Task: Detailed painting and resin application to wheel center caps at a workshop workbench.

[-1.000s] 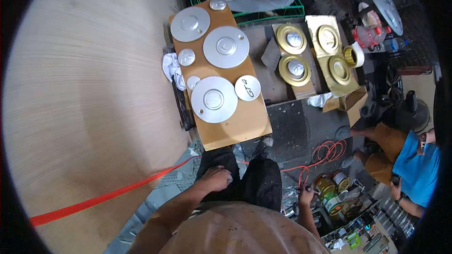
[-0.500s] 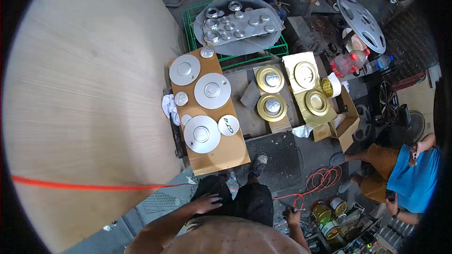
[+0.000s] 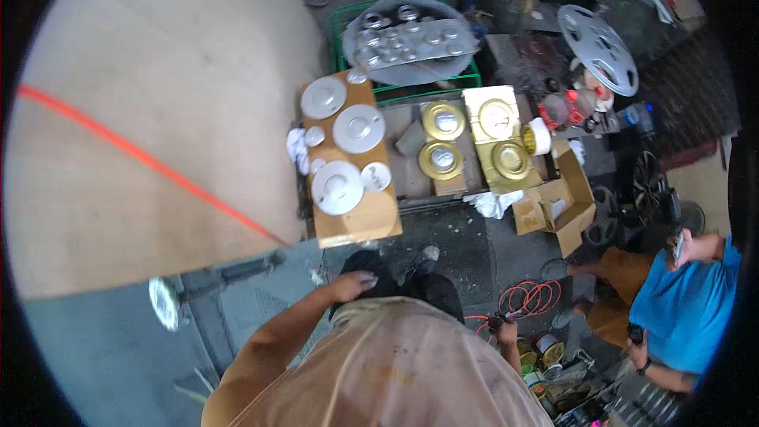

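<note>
My left hand lies on my dark trousers at the thigh, its fingers stretched out and holding nothing. On the other side, my right hand is closed around a small dark tool, whose kind is too small to make out. An orange-red hose lies coiled on the floor beside that hand and runs up close to the tool. In front of me, a brown cardboard sheet carries several silver wheel caps. Right of it, gold-rimmed caps rest on cardboard pieces. My shirt front hides part of both arms.
A large pale board fills the left, crossed by a red hose. Small caps sit on a grey disc over a green crate. At right stand an open box, bottles and a person in blue.
The view has shifted, and more of my shirt shows. The red hose over the board now slants steeply. My right hand keeps the dark tool; the person at right has raised a hand holding a phone-like object.
</note>
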Action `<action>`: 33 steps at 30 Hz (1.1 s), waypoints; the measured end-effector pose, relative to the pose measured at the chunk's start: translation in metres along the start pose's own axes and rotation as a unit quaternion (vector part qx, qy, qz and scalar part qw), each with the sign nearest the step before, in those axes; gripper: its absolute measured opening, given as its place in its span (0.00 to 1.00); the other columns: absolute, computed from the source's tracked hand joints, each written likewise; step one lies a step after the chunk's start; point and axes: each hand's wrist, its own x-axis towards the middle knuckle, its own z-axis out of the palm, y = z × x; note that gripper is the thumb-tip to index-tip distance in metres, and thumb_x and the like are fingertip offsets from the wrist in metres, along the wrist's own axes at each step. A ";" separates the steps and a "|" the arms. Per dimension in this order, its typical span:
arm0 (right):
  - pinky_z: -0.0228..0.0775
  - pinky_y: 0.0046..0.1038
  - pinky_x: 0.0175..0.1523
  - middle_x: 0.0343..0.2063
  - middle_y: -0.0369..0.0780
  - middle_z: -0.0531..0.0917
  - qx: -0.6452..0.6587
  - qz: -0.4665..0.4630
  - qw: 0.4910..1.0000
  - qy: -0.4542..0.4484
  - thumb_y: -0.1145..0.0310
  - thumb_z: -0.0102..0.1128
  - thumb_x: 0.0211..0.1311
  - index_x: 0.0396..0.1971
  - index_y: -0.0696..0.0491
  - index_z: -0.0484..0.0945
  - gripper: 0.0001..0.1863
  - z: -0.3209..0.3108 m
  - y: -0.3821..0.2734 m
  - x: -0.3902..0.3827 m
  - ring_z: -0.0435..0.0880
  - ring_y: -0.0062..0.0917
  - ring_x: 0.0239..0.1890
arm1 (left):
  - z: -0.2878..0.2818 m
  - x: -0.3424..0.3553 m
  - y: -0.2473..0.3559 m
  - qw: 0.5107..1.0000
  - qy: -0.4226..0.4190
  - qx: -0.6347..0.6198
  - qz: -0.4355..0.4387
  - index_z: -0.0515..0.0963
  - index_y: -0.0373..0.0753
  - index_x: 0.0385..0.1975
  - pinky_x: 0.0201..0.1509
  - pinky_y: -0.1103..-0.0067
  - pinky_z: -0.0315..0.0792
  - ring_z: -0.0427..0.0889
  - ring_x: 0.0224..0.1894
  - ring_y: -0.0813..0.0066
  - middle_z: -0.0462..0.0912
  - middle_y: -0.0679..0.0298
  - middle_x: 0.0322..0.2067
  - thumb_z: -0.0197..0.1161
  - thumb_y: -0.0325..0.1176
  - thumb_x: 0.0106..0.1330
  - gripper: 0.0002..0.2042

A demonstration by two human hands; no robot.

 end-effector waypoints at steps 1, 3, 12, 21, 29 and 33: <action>0.70 0.25 0.26 0.23 0.37 0.82 -0.008 0.005 1.000 -0.014 0.75 0.59 0.59 0.33 0.57 0.81 0.05 -0.005 0.002 -0.002 0.79 0.22 0.22 | -0.004 -0.005 0.015 0.998 0.052 0.028 0.001 0.79 0.36 0.52 0.64 0.66 0.68 0.74 0.60 0.52 0.77 0.48 0.56 0.51 0.48 0.73 0.21; 0.70 0.25 0.27 0.22 0.38 0.82 -0.121 -0.015 0.992 0.004 0.73 0.60 0.57 0.31 0.59 0.82 0.06 -0.001 -0.021 -0.009 0.80 0.23 0.22 | -0.026 -0.009 0.037 0.998 0.063 0.024 0.010 0.81 0.37 0.48 0.59 0.65 0.71 0.79 0.53 0.51 0.82 0.50 0.49 0.54 0.46 0.71 0.19; 0.71 0.28 0.29 0.24 0.38 0.83 -0.047 -0.066 0.996 0.025 0.67 0.63 0.57 0.28 0.60 0.82 0.10 -0.010 -0.033 -0.002 0.81 0.23 0.23 | -0.074 -0.005 0.082 0.978 0.208 -0.014 -0.022 0.80 0.38 0.46 0.51 0.68 0.76 0.84 0.44 0.57 0.85 0.53 0.42 0.62 0.40 0.66 0.15; 0.74 0.32 0.29 0.31 0.42 0.85 0.136 -0.019 0.987 0.083 0.73 0.57 0.60 0.34 0.60 0.79 0.07 -0.018 0.033 -0.011 0.83 0.27 0.27 | -0.099 0.086 0.073 0.886 0.246 -0.392 -0.033 0.76 0.34 0.50 0.36 0.76 0.76 0.82 0.33 0.72 0.83 0.60 0.38 0.65 0.41 0.65 0.20; 0.70 0.31 0.28 0.30 0.41 0.84 0.029 0.053 0.987 0.146 0.71 0.57 0.64 0.37 0.55 0.77 0.05 0.051 0.101 -0.059 0.81 0.27 0.27 | -0.111 0.082 0.055 0.902 0.201 -0.381 -0.025 0.75 0.38 0.53 0.34 0.81 0.72 0.78 0.33 0.75 0.80 0.62 0.40 0.60 0.37 0.68 0.17; 0.71 0.31 0.29 0.25 0.41 0.86 -0.013 0.062 0.986 0.157 0.68 0.58 0.58 0.35 0.58 0.84 0.11 0.085 0.092 -0.076 0.83 0.27 0.25 | -0.107 0.044 0.041 0.956 0.096 -0.275 -0.036 0.77 0.37 0.49 0.31 0.81 0.70 0.77 0.30 0.79 0.83 0.64 0.36 0.60 0.32 0.68 0.13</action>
